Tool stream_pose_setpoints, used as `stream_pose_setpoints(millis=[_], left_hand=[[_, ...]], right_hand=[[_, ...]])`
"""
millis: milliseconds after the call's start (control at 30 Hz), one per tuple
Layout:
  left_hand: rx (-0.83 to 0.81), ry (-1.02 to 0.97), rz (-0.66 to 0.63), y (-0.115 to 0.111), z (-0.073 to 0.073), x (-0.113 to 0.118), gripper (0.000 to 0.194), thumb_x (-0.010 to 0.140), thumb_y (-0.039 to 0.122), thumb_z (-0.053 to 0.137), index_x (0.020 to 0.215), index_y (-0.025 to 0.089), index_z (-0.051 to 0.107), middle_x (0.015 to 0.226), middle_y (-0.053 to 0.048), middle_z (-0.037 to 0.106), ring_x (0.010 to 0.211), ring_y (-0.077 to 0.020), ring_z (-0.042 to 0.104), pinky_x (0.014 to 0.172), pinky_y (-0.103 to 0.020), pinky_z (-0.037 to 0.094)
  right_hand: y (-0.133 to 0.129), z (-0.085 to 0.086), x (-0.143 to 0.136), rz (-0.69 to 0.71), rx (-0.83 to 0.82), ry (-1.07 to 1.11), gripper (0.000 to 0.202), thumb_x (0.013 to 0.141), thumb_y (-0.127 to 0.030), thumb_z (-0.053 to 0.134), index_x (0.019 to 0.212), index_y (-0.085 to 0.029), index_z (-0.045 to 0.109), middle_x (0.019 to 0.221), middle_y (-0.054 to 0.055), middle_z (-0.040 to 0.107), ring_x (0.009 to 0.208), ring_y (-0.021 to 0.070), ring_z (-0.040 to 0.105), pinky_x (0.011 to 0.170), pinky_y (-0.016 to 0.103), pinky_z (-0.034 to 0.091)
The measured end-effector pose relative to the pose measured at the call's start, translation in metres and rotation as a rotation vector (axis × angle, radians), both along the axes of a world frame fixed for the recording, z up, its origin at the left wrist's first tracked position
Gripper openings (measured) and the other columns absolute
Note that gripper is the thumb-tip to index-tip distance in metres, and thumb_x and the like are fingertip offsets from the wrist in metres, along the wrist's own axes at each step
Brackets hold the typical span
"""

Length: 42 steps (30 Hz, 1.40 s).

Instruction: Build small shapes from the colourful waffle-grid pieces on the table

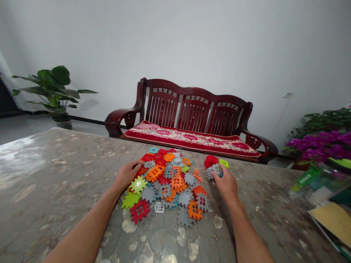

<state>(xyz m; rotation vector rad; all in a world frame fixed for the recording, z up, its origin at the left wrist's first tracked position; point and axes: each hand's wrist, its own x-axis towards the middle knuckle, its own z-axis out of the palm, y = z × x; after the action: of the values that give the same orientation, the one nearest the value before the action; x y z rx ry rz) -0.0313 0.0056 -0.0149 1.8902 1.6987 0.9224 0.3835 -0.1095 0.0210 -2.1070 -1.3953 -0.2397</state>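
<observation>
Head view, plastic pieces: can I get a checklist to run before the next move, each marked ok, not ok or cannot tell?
1. Both hands visible, left hand and right hand: ok.
2. Right hand at the gray pieces: ok, fingers touching them.
3. Left hand gripping a piece: cannot tell, fingertips at the big pile's edge.
4. Big pile sorted by color: not ok, colors mixed and overlapping.
5. Red pieces apart from the big pile: ok.
6. White window piece uncovered: ok.
</observation>
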Motion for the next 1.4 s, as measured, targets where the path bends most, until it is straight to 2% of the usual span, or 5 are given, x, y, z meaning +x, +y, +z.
stream_pose_setpoints(millis=[667,833,1033,1267,1400], left_hand=[[0.012,-0.005,-0.023,0.003,-0.006,-0.003,0.04,0.083,0.044,0.045,0.098,0.023,0.075,0.107,-0.003,0.078,0.098,-0.0237,0.069,0.096,-0.033,0.049],[0.003,-0.005,-0.025,0.002,-0.003,-0.002,0.04,0.082,0.043,0.045,0.098,0.023,0.075,0.107,-0.003,0.078,0.097,-0.024,0.069,0.096,-0.033,0.049],[-0.001,-0.001,-0.026,0.003,-0.006,-0.003,0.041,0.083,0.043,0.044,0.1,0.023,0.075,0.107,-0.003,0.077,0.099,-0.0234,0.069,0.095,-0.032,0.049],[0.021,-0.004,-0.028,0.005,-0.009,-0.004,0.041,0.083,0.043,0.044,0.099,0.022,0.075,0.103,-0.003,0.078,0.097,-0.0238,0.069,0.092,-0.033,0.049],[0.017,-0.006,-0.026,0.004,-0.007,-0.003,0.04,0.083,0.042,0.045,0.098,0.023,0.076,0.103,-0.003,0.078,0.097,-0.0242,0.069,0.092,-0.033,0.049]], right_hand=[[0.005,-0.003,-0.006,-0.056,-0.137,-0.119,0.049,0.088,-0.045,0.06,0.129,-0.019,0.063,0.122,0.015,0.069,0.109,0.0312,0.063,0.091,0.041,0.044],[0.01,-0.004,-0.021,0.13,0.014,-0.032,0.036,0.087,-0.034,0.058,0.118,-0.02,0.068,0.124,0.009,0.069,0.112,0.0262,0.06,0.1,0.039,0.042],[0.01,-0.003,-0.058,0.434,-0.068,0.164,0.035,0.081,-0.033,0.064,0.114,-0.022,0.071,0.116,0.007,0.072,0.11,0.023,0.063,0.099,0.036,0.046],[0.002,0.003,-0.077,0.493,-0.278,0.12,0.06,0.071,-0.028,0.072,0.13,-0.023,0.063,0.123,0.008,0.068,0.113,0.0273,0.061,0.099,0.04,0.045],[0.004,-0.004,-0.079,0.489,-0.198,0.174,0.061,0.071,-0.018,0.066,0.132,-0.021,0.06,0.129,0.008,0.066,0.118,0.0259,0.06,0.105,0.039,0.043]])
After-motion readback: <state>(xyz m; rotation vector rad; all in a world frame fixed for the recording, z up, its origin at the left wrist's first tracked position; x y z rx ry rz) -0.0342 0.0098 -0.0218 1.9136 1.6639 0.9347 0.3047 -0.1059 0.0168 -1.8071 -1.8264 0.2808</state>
